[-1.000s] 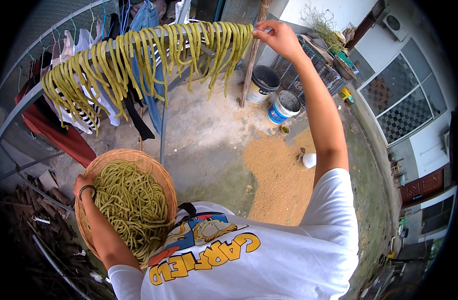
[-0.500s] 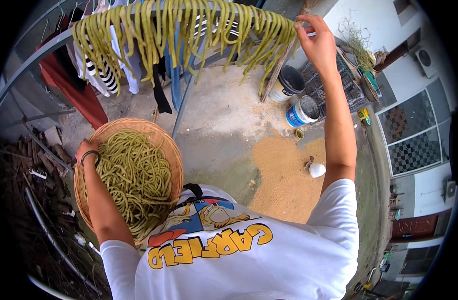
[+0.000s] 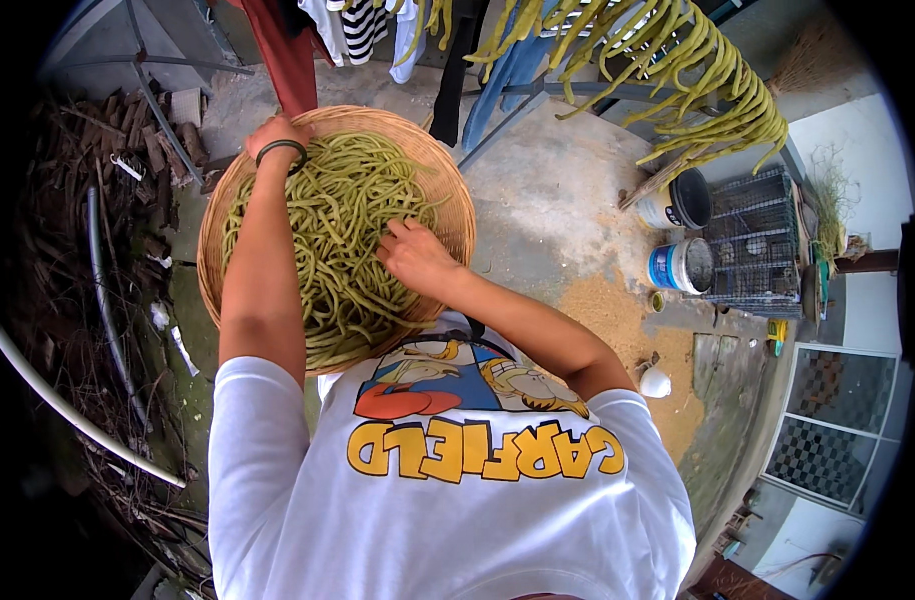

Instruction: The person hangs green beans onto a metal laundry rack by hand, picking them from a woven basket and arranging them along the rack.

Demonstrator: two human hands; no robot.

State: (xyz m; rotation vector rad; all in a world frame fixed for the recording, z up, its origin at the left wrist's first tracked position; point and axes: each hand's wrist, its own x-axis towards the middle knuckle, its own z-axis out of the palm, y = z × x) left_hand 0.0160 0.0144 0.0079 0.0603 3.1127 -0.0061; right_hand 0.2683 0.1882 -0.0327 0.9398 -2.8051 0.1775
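Observation:
A round wicker basket (image 3: 459, 200) full of long green beans (image 3: 327, 215) is held against my body. My left hand (image 3: 277, 138), with a dark bangle at the wrist, is closed over the basket's far left rim. On the right side of the heap my right hand (image 3: 417, 260) reaches in, its fingers curled round some beans; the fingertips are partly hidden. More long beans (image 3: 717, 75) hang over a metal rail at the upper right, apart from both hands.
Clothes (image 3: 367, 25) hang behind the basket. Two buckets (image 3: 689, 198) (image 3: 689, 265) stand by a wire cage (image 3: 752, 240) on the right. Stacked firewood (image 3: 127, 150) and a pale pipe (image 3: 67, 410) lie at the left. Yellowish grain-like material (image 3: 597, 310) covers part of the floor.
My right hand has come down from the hanging beans at the rail into the basket. The view has shifted, so the basket shows nearer the middle and the rail higher and farther right.

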